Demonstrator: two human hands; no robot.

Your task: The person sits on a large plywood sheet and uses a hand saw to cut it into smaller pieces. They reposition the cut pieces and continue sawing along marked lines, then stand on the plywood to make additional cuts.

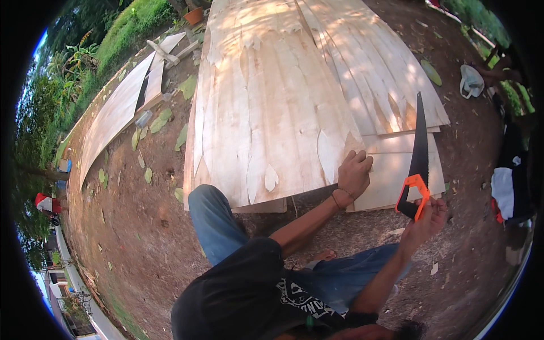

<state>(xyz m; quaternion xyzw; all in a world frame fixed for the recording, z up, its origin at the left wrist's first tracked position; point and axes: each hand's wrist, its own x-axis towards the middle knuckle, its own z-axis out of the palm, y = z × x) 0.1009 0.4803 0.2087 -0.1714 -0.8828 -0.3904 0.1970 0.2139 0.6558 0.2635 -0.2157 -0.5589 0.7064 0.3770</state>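
Observation:
A handsaw (419, 153) with a dark blade and an orange and black handle points upward, away from me. My right hand (430, 218) holds it at the orange handle, to the right of my knees. My left hand (355, 173) is closed at the near right corner of the large top plywood sheet (272, 119); its fingertips are partly hidden. Pale and streaked with wood grain, this sheet stretches away in front of me. A second plywood sheet (368, 62) lies to its right, and a lower piece (396, 181) shows beneath, beside the saw.
More plywood pieces (116, 119) lie on the ground at far left. Dry leaves (161, 120) are scattered over the brown dirt (141, 238). At right are a white bag (471, 81) and dark and white cloth items (506, 187). An orange pot (194, 16) stands at the back.

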